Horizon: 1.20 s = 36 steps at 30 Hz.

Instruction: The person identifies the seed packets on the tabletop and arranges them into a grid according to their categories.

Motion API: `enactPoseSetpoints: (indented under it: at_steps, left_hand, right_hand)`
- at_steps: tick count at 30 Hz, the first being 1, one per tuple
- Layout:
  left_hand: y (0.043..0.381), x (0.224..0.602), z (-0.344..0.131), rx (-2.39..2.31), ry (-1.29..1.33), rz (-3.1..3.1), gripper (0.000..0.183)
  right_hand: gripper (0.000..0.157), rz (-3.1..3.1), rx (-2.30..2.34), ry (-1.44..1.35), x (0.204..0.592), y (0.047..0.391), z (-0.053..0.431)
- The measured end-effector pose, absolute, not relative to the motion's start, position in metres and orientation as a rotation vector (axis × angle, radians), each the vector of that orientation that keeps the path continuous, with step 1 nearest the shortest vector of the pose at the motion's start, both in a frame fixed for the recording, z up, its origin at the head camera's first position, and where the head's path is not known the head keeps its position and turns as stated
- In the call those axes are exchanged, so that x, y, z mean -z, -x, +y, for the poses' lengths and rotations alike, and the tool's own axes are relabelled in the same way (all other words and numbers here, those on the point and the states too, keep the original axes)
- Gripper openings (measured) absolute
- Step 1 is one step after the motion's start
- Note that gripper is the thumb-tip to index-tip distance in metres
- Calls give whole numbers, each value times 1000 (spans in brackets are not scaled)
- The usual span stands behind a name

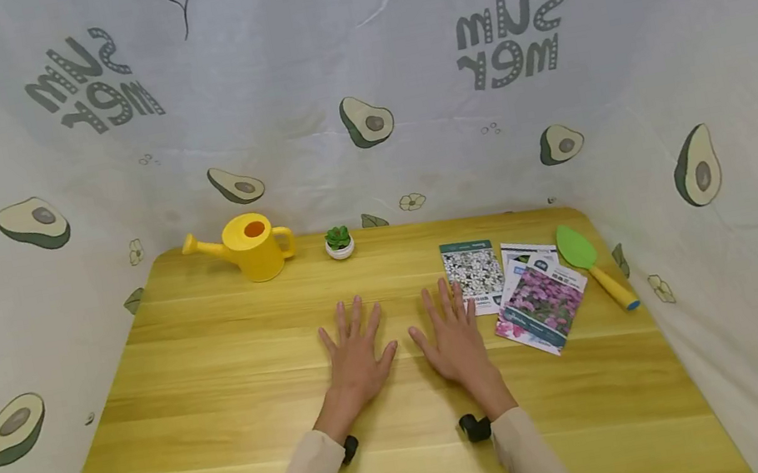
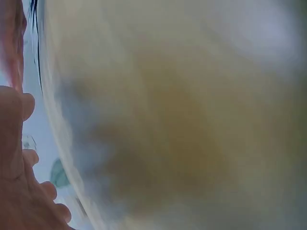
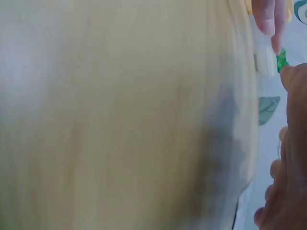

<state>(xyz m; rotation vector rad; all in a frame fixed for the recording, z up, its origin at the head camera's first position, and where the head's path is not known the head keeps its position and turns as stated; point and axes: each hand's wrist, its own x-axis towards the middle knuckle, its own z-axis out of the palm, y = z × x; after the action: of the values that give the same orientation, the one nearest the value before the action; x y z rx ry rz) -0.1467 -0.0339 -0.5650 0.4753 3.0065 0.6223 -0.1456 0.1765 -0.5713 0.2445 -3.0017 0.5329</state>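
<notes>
- On my feed, the left grip (image 1: 356,366) is spread over the counter (image 1: 225,399), holding nothing, perhaps so its fingers show plainly.
- I see the right grip (image 1: 457,343) spread and empty too, fingertips by the white-flower packet (image 1: 471,267); I cannot tell if they touch.
- The pink-flower packet (image 1: 546,300) lies toward the right edge, near the trowel (image 1: 606,281), probably for easy reach.
- The watering can (image 1: 257,245) stands near the far left corner, the succulent (image 1: 338,239) along the far edge.

Curtained booth: avocado-print cloth (image 1: 285,50) around three sides of a wood-grain table (image 1: 219,366)
</notes>
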Motion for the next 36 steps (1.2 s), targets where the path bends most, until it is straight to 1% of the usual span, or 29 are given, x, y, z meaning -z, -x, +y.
enactPoseSetpoints:
  at_steps: [3,9,14,20,23,29,36]
  left_hand:
    - [148,563,-22,-619,-551,2978,73]
    - [149,562,9,-568,-678,2913,72]
    - [154,573,40,-555,-780,2862,71]
    - [160,581,66,-594,-879,2813,70]
    - [160,578,72,-577,-896,2810,69]
    - [156,567,75,-401,-916,2845,65]
    - [153,568,77,-310,-927,2835,64]
  right_hand:
    - [79,-3010,-525,-242,565,145,185]
    - [82,-3028,-504,-183,556,142,209]
    - [84,-3064,-490,-97,556,137,235]
    - [83,-3061,-515,8,558,124,267]
    - [83,-3060,-539,45,558,119,278]
    - [88,-3073,-571,143,558,113,295]
    - [89,-3092,-571,193,561,107,307]
